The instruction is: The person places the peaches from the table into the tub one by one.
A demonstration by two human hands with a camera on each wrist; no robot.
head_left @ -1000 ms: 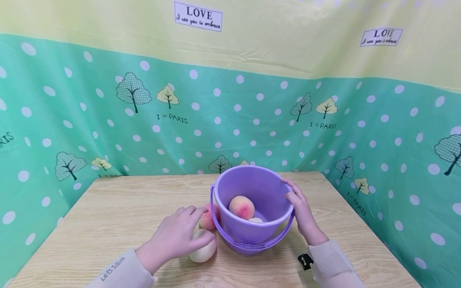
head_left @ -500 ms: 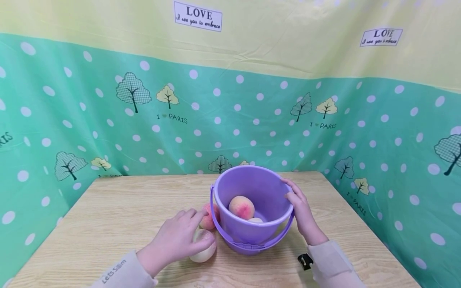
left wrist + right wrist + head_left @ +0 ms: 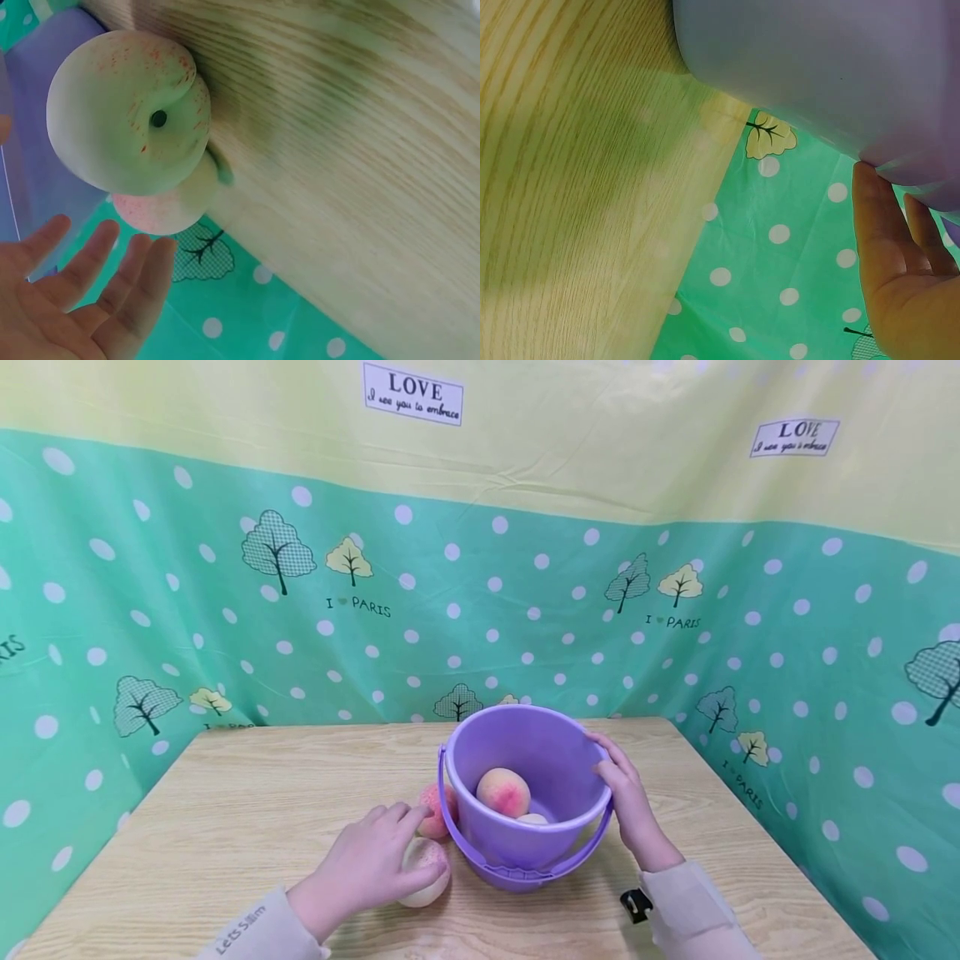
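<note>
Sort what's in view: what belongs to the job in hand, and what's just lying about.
Seemingly job:
Purple plastic bucket, held by the right hand
Whitish round peach near the left hand
Pink round peach beside the bucket
Yellowish, pink-blushed round peach inside it

Apparently incidental:
Hanging green-and-yellow cloth backdrop
Small black object, purpose unclear

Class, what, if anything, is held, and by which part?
The right hand holds the purple bucket by its rim. The left hand, near the pale peach, holds nothing.
</note>
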